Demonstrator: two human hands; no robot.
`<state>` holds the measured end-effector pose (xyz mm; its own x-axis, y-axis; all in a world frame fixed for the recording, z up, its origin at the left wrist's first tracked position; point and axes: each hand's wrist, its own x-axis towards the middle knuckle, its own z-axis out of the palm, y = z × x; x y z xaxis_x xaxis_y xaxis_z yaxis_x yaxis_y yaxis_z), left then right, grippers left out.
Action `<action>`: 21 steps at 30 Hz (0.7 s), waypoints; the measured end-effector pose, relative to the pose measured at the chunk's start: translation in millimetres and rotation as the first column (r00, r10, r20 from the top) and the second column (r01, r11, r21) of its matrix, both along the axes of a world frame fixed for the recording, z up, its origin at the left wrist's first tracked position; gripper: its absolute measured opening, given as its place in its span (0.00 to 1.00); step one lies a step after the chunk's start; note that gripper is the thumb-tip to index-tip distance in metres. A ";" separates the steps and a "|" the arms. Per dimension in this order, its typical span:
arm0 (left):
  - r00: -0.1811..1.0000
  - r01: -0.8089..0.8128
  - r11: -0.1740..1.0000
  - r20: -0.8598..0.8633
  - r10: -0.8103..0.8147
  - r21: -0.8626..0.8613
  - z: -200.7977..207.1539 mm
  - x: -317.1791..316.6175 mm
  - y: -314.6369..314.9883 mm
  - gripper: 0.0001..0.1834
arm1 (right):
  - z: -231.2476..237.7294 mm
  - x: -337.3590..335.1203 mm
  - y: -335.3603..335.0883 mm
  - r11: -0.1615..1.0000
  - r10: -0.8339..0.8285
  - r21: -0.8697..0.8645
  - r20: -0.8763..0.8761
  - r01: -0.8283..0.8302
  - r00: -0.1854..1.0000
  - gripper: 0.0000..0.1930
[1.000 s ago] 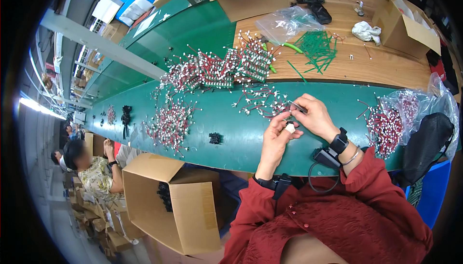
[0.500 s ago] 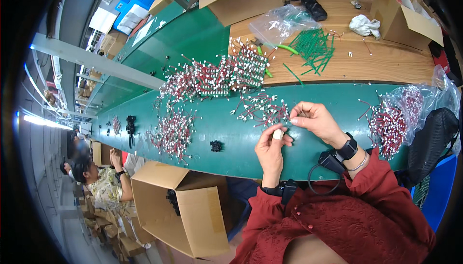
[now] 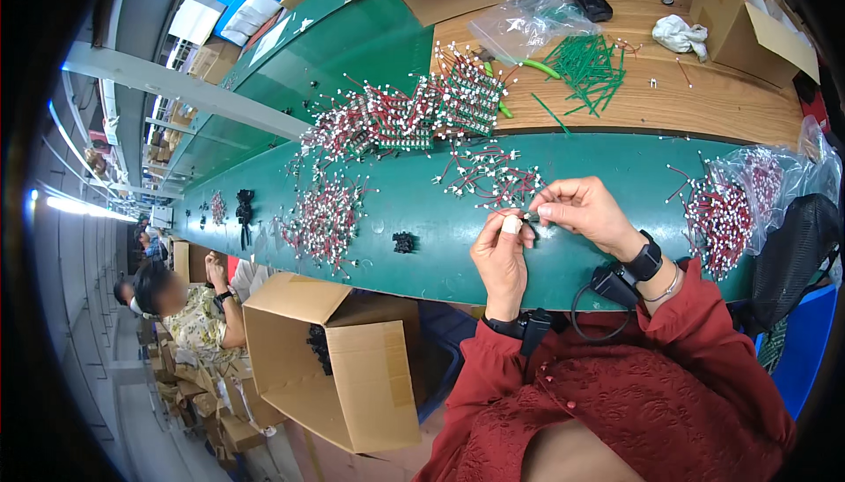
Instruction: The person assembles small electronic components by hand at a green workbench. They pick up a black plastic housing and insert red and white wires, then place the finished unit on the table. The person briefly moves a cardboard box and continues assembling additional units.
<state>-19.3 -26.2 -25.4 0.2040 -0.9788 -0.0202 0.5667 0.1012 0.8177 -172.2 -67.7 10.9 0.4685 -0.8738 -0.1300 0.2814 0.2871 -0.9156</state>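
Over the green bench top, my left hand (image 3: 502, 262) is closed in a pinch, with a white wrap (image 3: 511, 224) on its thumb. A thin red wire lead shows at its fingertips. My right hand (image 3: 588, 215) pinches close beside it, its fingertips almost meeting the left ones. A tiny dark thing lies between the two hands, too small to make out. Just beyond them is a loose pile of red wire leads with white connectors (image 3: 493, 174). To the left stand green circuit boards (image 3: 471, 99) bristling with similar leads.
Another heap of leads (image 3: 326, 218) and a small black cluster of parts (image 3: 403, 242) lie leftward. Bagged leads (image 3: 717, 222) and a black mesh case (image 3: 792, 257) sit right. Green strips (image 3: 590, 73) lie on the wooden surface. An open carton (image 3: 378, 385) stands below the bench; a co-worker (image 3: 189, 315) sits beyond.
The view has shifted slightly, so the bench things appear higher and farther right. Both hands stay pinched close together, and a red wire now shows at the left fingertips.
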 end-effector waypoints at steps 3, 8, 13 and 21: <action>0.998 0.037 0.999 0.043 -0.037 -0.011 -1.5 0.2 -0.3 0.06 | -4.2 3.8 -0.8 0.991 -0.073 -0.109 0.062 0.079 0.995 0.08; 0.986 0.069 0.996 0.156 -0.060 -0.058 -0.9 -2.5 -1.2 0.06 | -11.1 2.6 -0.7 0.954 -0.051 -0.300 -0.178 -0.005 0.983 0.07; 0.961 0.060 0.995 0.272 -0.037 -0.079 -1.0 -3.6 0.0 0.06 | -9.8 6.8 2.7 0.990 0.024 -0.142 -0.017 -0.026 1.000 0.05; 0.973 0.021 1.000 0.229 -0.024 0.013 13.3 -8.0 6.2 0.09 | -10.9 10.3 7.4 0.997 0.010 -0.081 -0.078 -0.017 0.997 0.03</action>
<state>-27.3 -20.0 -12.1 0.1822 -0.9832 0.0138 0.3665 0.0809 0.9269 -161.9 -60.4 0.0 0.4715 -0.8767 -0.0953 0.2050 0.2141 -0.9551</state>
